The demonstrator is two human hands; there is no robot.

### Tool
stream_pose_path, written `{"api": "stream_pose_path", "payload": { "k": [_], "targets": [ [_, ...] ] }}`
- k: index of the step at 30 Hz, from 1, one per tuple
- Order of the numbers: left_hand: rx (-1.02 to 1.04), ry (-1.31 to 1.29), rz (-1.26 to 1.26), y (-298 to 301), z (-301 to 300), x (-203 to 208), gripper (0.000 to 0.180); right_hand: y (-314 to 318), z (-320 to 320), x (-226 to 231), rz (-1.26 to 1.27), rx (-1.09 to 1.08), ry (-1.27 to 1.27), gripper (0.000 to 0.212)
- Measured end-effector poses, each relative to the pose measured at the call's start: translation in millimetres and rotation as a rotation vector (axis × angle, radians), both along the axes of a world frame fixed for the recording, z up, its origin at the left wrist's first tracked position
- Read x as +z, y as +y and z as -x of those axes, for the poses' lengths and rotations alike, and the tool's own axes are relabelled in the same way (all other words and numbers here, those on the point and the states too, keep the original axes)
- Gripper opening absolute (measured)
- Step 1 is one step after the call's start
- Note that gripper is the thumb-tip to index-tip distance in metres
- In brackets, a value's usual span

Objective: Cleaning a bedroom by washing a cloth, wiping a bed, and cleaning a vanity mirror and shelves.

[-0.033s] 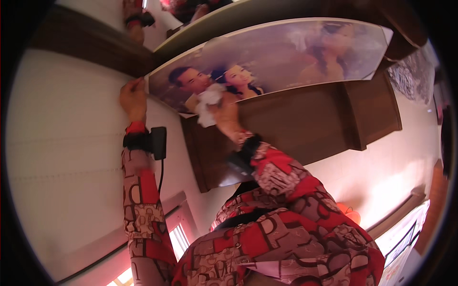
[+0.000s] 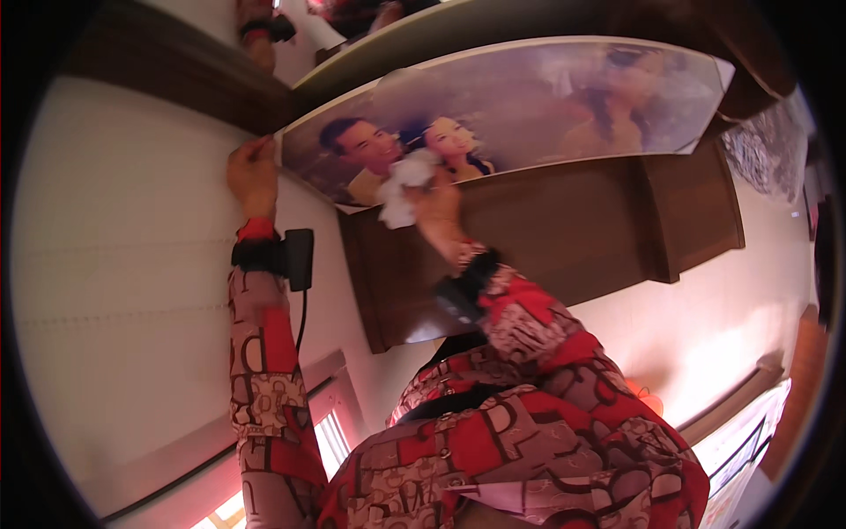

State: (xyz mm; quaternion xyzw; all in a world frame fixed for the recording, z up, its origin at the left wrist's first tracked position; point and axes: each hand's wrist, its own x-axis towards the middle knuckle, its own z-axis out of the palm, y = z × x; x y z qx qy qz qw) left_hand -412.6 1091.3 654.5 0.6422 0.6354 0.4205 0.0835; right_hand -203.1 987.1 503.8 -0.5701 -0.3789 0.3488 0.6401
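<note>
A long photo panel (image 2: 520, 106) with printed portraits of people rests at a tilt over a dark brown wooden piece of furniture (image 2: 564, 212). My left hand (image 2: 252, 181) is at the panel's left end, its fingers pinched together on the upper left corner. Bunched up in my right hand (image 2: 438, 214) is a white cloth or tissue (image 2: 405, 183), pressed against the panel's lower left part, below the two printed faces. Motion blurs the right fingers a little. Each wrist wears a black strap with a black box.
Behind the panel runs a dark mirror frame (image 2: 176, 79), with a reflected arm (image 2: 258, 35) above it. A pale wall (image 2: 132, 203) stands on the left. Clear plastic wrapping (image 2: 771, 145) lies at the right, and something orange (image 2: 648, 397) shows on the floor.
My right hand and the white cloth have slid slightly right and up along the panel. My left hand stays at the corner. The whole view has shifted a little.
</note>
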Motion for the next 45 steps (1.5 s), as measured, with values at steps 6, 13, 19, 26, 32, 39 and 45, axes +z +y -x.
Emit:
{"api": "stream_pose_path", "payload": {
  "k": [6, 13, 19, 26, 32, 39, 45],
  "targets": [
    [0.023, 0.020, -0.052, 0.1, 11.4, -6.9, 0.015, -17.6, -75.1, 35.4, -0.140, -0.265, 0.339, 0.031],
    [0.054, -0.132, 0.040, -9.8, -12.7, 18.6, 0.021, 41.0, 15.7, 94.3, -0.326, -0.109, -0.144, 0.030],
    [-0.007, -0.282, 0.059, -3.7, -16.2, -2.6, 0.026, 46.9, 99.6, 93.2, -0.152, 0.123, -0.420, 0.052],
    [0.029, -0.163, -0.017, -9.9, -10.4, 13.9, 0.028, 28.8, 112.2, 57.4, -0.020, 0.397, -0.637, 0.037],
    [0.034, -0.127, 0.019, -12.8, -21.0, 21.0, 0.028, -19.7, 19.0, -8.1, 0.296, 0.426, -0.991, 0.021],
    [0.072, -0.252, 0.094, -10.5, -12.5, 22.4, 0.035, -68.9, -219.5, -30.4, 0.762, -0.238, -1.148, 0.037],
    [0.096, -0.071, 0.030, -13.6, -14.4, 25.3, 0.037, -75.7, -208.2, -13.2, 0.786, -0.352, -1.109, 0.059]
  ]
}}
